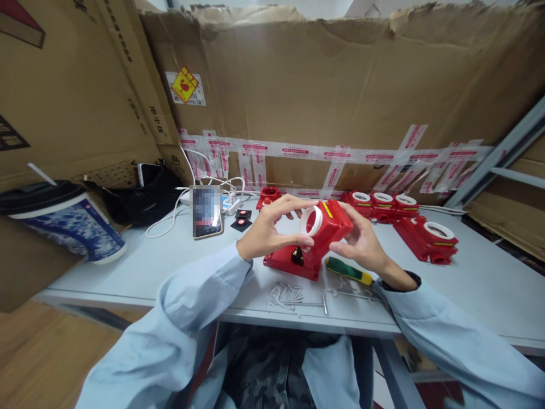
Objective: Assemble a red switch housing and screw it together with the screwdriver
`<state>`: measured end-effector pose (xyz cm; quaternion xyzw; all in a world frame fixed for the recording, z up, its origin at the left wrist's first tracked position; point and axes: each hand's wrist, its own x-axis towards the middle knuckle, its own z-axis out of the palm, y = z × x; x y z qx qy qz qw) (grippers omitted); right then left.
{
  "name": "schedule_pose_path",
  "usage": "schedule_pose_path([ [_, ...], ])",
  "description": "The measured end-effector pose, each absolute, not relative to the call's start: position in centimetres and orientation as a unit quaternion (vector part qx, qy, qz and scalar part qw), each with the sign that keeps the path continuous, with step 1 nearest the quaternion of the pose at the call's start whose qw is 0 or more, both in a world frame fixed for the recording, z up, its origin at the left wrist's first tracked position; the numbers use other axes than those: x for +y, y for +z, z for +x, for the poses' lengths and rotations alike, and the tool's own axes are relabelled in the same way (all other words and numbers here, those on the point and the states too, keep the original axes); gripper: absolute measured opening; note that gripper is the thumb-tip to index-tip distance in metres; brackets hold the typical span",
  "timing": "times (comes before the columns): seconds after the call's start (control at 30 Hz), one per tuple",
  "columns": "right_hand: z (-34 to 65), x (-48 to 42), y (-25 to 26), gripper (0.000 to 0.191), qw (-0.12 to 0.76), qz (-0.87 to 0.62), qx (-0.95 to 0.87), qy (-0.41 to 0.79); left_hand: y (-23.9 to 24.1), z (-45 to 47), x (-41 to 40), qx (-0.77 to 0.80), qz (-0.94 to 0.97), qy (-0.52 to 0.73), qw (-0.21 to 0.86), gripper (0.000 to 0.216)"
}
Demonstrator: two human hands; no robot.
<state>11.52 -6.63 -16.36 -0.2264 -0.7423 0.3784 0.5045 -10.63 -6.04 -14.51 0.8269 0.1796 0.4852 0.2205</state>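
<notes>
Both my hands hold a red plastic housing (327, 230) with a white ring (311, 220) on its face, tilted up over the pale table (149, 267). My left hand (266, 230) grips its left side, fingers curled round the ring. My right hand (361, 241) clasps its right end. A red base part (285, 263) with a small dark fitting lies flat under it. A green and yellow screwdriver (348, 271) lies just below my right hand, and several loose screws (287, 294) lie near the table's front edge.
Several finished red housings (426, 238) stand at the back right. A phone (206, 212), white cables, a power strip and a black bag (145, 196) lie at the back left. A large blue and white cup (68, 224) sits at far left. Taped cardboard walls close in the table.
</notes>
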Motion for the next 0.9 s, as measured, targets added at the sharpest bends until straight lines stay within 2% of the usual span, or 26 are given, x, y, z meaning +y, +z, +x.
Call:
schedule_pose_path([
  [0.27,11.18,-6.73,-15.89,0.057,0.512,-0.234,-0.725,0.397,-14.65,-10.93,-6.04,0.179,0.836,0.455,0.250,0.071],
  [0.47,11.19,-6.50,-16.06,0.057,0.516,-0.247,-0.715,0.402,-14.23,-10.52,-6.71,0.201,0.828,0.481,0.207,0.045],
  [0.6,11.29,-6.29,-16.15,0.055,0.518,-0.251,-0.710,0.406,-14.12,-10.60,-6.74,0.148,0.854,0.463,0.188,0.056],
  [0.67,11.24,-6.30,-16.17,0.056,0.517,-0.253,-0.708,0.409,-14.20,-10.53,-6.76,0.177,0.835,0.481,0.201,0.060],
  [0.8,11.14,-6.32,-16.33,0.058,0.517,-0.263,-0.704,0.409,-14.18,-10.47,-6.78,0.216,0.824,0.484,0.198,0.042],
  [0.9,11.13,-6.33,-16.37,0.058,0.519,-0.266,-0.702,0.409,-14.15,-10.57,-6.68,0.157,0.854,0.453,0.200,0.051],
])
